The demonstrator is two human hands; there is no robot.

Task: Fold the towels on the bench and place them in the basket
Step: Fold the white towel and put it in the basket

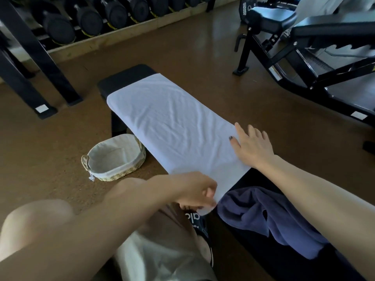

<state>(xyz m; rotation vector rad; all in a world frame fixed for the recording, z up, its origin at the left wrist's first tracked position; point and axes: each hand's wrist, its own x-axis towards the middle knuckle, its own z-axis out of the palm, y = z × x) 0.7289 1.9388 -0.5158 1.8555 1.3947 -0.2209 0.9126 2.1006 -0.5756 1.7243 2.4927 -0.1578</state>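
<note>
A white towel [174,126] lies spread flat along the black bench [125,78]. My left hand [194,189] pinches the towel's near left corner at the bench edge. On the towel's near right edge my right hand [251,145] rests flat with fingers straight. A crumpled dark blue towel [269,216] lies on the bench just behind the white one, near me. The woven basket [115,159] with a pale cloth liner stands on the floor left of the bench and holds nothing.
A dumbbell rack [85,19] runs along the back left. An adjustable black bench frame [304,47] stands at the right. Brown floor surrounds the bench. My knees and pale shorts [158,258] fill the bottom of the view.
</note>
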